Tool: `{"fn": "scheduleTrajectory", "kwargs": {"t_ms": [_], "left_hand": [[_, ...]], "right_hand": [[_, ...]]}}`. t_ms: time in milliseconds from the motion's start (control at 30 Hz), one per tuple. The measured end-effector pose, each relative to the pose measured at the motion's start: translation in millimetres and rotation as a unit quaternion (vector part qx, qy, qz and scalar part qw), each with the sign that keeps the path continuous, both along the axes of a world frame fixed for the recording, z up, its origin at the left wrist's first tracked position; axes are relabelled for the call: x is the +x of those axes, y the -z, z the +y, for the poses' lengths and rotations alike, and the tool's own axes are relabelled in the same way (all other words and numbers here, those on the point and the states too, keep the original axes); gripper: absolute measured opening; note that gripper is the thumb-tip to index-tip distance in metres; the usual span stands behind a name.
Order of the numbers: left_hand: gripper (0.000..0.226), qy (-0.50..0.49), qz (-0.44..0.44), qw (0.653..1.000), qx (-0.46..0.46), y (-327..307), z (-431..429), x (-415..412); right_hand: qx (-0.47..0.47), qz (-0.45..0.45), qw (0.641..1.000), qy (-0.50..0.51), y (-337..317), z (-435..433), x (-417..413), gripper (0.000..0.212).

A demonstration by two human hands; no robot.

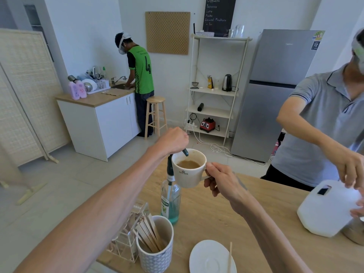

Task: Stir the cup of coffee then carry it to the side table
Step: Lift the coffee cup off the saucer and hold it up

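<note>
Saucer (208,259): white, at 6 o'clock on wooden table (256,203), a wooden stir stick (230,257) lying across its rt edge.
Patterned holder (155,251): at 7 o'clock, packed w/ wooden sticks, touching a clear acrylic box (126,239) on its left.
Cup of coffee (190,170): white, lifted clear of table at frame centre, half full of brown coffee, well above the saucer.
Right hand (222,184): fingers pinched closed on cup's handle, bearing its weight.
Left hand (173,139): at 12 o'clock of cup, fisted round a dark spoon (185,152) dipping over the rim.
Glass bottle (170,201): upright behind cup, blue liquid low inside.
Bystander (325,123): grey polo, at 3 o'clock, both hands on a white plastic jug (325,209).
Second person (139,75): green jersey, at 11 o'clock, back turned at sink counter (94,101).
Fridge (275,95): silver, at 1 o'clock, beside white shelf unit (214,91).
</note>
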State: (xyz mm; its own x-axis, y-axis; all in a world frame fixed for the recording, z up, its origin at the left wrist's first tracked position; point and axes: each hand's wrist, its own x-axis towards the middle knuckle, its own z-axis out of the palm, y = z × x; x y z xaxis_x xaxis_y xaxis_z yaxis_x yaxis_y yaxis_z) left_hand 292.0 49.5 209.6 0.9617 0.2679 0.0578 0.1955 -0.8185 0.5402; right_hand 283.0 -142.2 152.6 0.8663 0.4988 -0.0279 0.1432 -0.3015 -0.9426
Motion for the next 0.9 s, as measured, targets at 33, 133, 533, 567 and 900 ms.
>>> {"fn": "scheduleTrajectory", "kwargs": {"t_ms": [33, 133, 533, 567, 900], "left_hand": [[0.032, 0.0, -0.002, 1.0, -0.004, 0, 0, 0], [0.04, -0.014, -0.007, 1.0, -0.018, 5, 4, 2], [0.053, -0.083, -0.21, 0.955, -0.193, 6, -2, -17], [0.056, -0.111, -0.242, 0.936, -0.232, 10, -3, -23], [0.045, -0.158, -0.22, 0.863, -0.427, 103, -33, -91]], "right_hand": [[-0.002, 0.001, 1.0, 0.001, 0, 0, 0, 0.038], [-0.002, 0.003, 1.0, 0.001, 2, 0, -1, 0.037], [0.003, -0.007, 1.0, 0.001, 7, -8, -6, 0.041], [0.003, -0.006, 1.0, 0.003, 9, -8, -6, 0.043], [0.004, 0.016, 1.0, 0.005, 32, -33, -20, 0.046]]}}
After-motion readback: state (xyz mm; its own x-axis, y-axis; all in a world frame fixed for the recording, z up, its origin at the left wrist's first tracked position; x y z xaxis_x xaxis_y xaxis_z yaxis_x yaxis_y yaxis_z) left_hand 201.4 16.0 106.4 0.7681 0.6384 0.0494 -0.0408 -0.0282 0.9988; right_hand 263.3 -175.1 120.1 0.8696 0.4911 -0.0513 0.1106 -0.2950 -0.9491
